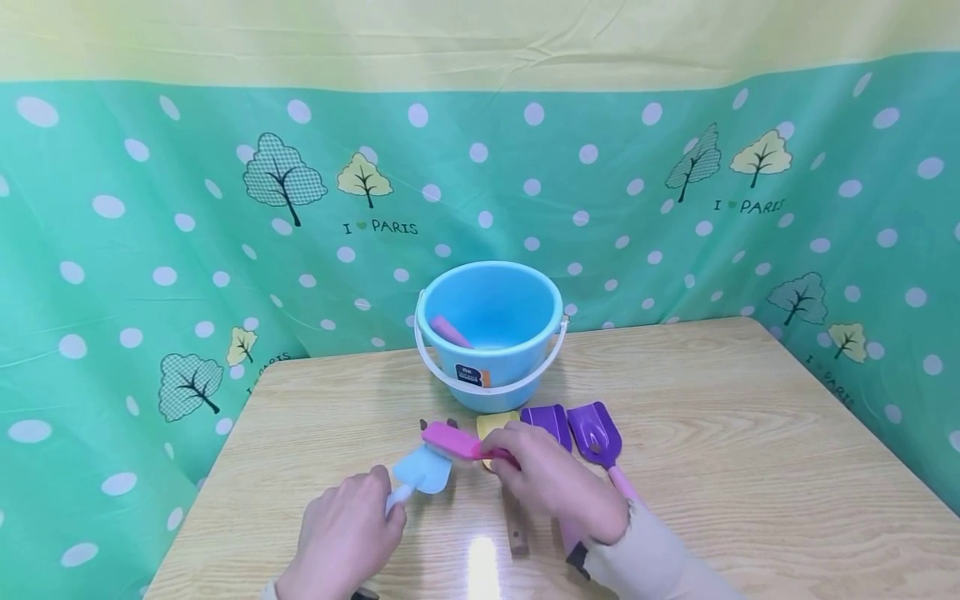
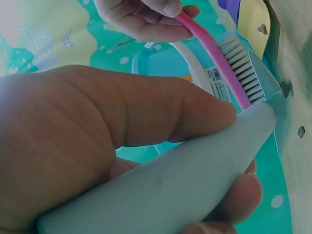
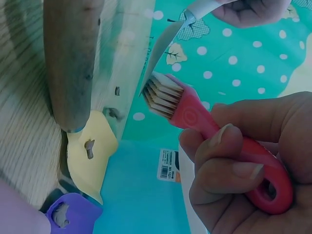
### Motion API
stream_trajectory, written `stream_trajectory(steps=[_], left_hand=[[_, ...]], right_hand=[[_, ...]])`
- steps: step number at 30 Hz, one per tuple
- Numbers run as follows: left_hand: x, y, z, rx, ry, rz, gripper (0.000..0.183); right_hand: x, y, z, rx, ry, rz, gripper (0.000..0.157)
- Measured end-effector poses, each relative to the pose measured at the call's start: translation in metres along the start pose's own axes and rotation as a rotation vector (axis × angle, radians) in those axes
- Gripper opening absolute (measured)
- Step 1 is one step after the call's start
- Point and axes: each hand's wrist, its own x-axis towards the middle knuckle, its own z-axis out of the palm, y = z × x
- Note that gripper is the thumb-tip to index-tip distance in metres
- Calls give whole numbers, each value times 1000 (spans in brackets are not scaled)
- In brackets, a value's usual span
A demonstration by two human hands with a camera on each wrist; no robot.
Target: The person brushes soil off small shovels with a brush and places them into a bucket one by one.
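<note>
My left hand (image 1: 345,529) grips the handle of a small light blue toy shovel (image 1: 424,473), its blade raised over the table. In my right hand (image 1: 551,479) is a pink brush (image 1: 453,440), held by its handle with the bristles against the shovel's blade. The left wrist view shows the thumb along the pale shovel handle (image 2: 161,180) and the pink brush (image 2: 226,73) at the blade's face. From the right wrist, curled fingers wrap the brush (image 3: 195,114), whose bristles meet the blade (image 3: 163,51) near its edge.
Behind the hands stands a light blue bucket (image 1: 487,393) with a pink handle-like piece (image 1: 448,331) inside. A yellow shovel (image 3: 92,151) with a brown handle (image 3: 73,63) and two purple shovels (image 1: 546,419) lie before it. Dark bits (image 3: 114,113) lie on the table; a polka-dot curtain (image 1: 480,183) hangs behind.
</note>
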Motion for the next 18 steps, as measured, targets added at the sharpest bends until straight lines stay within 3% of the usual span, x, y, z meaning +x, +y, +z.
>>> stream_trajectory(steps=[9, 18], left_hand=[[0, 0, 0, 1, -5, -2, 23], [2, 1, 1, -14, -18, -14, 21]], right_hand=[[-2, 2, -11, 8, 64, 0, 19], [-5, -10, -4, 29, -27, -69, 19]])
